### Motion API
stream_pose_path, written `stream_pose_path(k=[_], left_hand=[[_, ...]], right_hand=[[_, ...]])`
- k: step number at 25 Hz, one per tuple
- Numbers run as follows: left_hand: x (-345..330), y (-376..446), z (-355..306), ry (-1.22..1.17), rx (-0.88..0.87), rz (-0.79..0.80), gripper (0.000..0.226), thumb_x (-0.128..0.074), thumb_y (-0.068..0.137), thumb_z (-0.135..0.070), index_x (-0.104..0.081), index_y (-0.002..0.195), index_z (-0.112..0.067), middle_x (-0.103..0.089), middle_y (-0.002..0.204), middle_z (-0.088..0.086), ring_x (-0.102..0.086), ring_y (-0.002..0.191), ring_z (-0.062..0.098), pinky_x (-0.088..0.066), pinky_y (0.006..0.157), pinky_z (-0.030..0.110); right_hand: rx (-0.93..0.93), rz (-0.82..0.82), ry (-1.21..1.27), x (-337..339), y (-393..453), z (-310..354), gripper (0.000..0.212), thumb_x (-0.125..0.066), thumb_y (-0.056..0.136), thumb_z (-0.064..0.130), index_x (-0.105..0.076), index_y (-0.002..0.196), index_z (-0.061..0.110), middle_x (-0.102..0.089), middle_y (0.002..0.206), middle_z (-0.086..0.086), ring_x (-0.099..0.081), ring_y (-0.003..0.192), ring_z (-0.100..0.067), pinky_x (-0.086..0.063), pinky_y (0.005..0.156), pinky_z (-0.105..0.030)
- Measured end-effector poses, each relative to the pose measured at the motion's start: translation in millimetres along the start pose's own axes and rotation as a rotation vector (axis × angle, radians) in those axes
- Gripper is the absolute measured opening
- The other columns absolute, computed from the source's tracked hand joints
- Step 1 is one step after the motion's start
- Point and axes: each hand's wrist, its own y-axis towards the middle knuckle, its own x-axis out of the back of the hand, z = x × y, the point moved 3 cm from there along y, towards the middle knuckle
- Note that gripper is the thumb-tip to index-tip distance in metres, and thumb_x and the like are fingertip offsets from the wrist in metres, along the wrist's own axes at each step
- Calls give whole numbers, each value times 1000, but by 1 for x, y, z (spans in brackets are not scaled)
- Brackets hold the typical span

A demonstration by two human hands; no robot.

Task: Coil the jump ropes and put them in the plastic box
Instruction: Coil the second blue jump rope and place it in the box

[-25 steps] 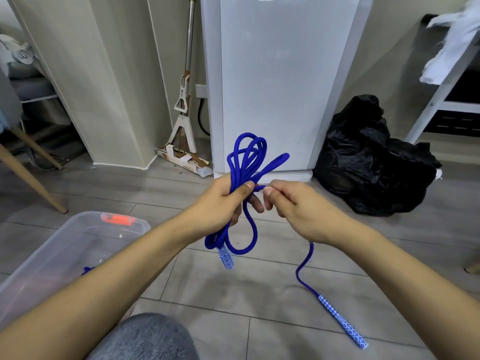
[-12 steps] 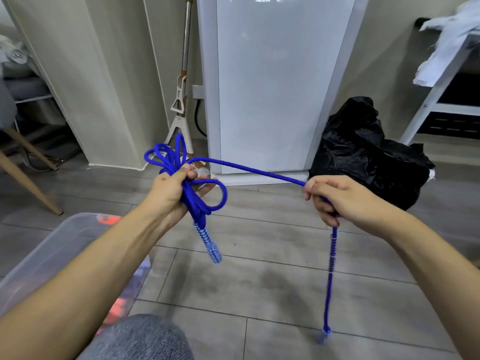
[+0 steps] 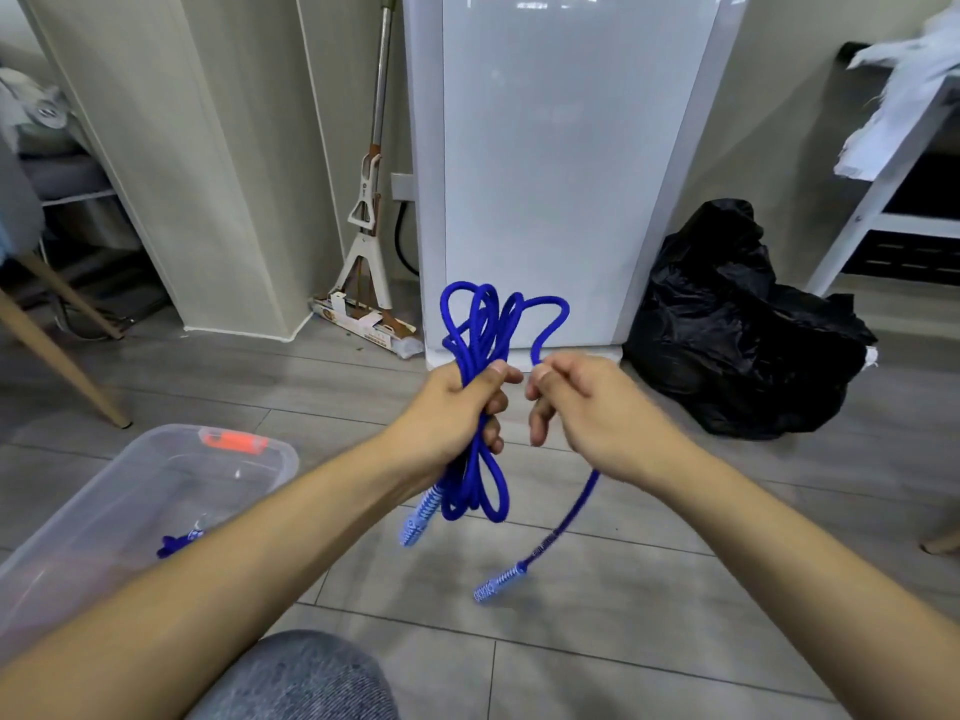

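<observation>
The blue jump rope (image 3: 480,397) is mostly gathered: several loops stand above my left hand (image 3: 451,414) and hang below it, bundled through my fist so the coil cannot spring apart. My left fingers and thumb are wrapped tight around that bundle. One patterned handle (image 3: 420,518) dangles just under my left wrist. The last free length arcs from the top of the coil to my right hand (image 3: 582,407), where thumb and forefinger pinch it close beside my left thumb, positioned to lay the next loop; my other right fingers are curled, and I cannot confirm whether they also bear on the rope. Below my right palm the tail drops to the second handle (image 3: 500,584), apparently clear of the floor, though blurred. The plastic box (image 3: 270,462) sits open, down and outward of my left forearm, within easy reach for the drop; something blue (image 3: 179,543), probably another rope, already lies inside.
</observation>
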Motion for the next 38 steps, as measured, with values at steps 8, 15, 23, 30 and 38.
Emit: stream_pose_path(k=[8,15,23,30,38], left_hand=[[1,-4,-9,64,33,-61,29,-56,99,-29,-61,81,-7,-52,60,7,-43,43,13,-44,46,27],[41,10,-10,-401,105,-214,16,-45,101,-16,-50,85,-14,-48,60,-3,-35,40,9,-36,42,22],[67,12,4,79,76,-232,27,-43,105,-26,-45,82,-12,-52,69,5,-54,48,17,-48,46,28],[34,-10,-18,996,-27,51,46,-34,100,-56,-58,84,-21,-55,68,1,-49,59,15,-40,58,30],[14,-26,-24,1139,97,348,27,-33,103,-38,-46,84,-22,-56,82,3,-47,68,16,-40,64,33]], right_hand=[[194,133,-328,-18,-7,8,26,-43,104,35,-57,84,26,-69,64,6,-57,61,-4,-43,61,-26],[-110,501,92,22,-30,-20,37,-46,104,34,-59,85,5,-46,49,-7,-48,44,-24,-42,56,-33],[-48,183,-47,100,-37,-19,20,-59,94,30,-75,84,23,-39,53,0,-30,47,-13,-27,46,-19],[191,-219,-353,102,-31,11,7,-68,89,37,-72,83,35,-63,68,15,-52,61,-7,-40,56,-19],[272,-360,-308,100,-31,12,8,-66,92,36,-72,90,31,-70,76,6,-60,71,-13,-43,61,-14]])
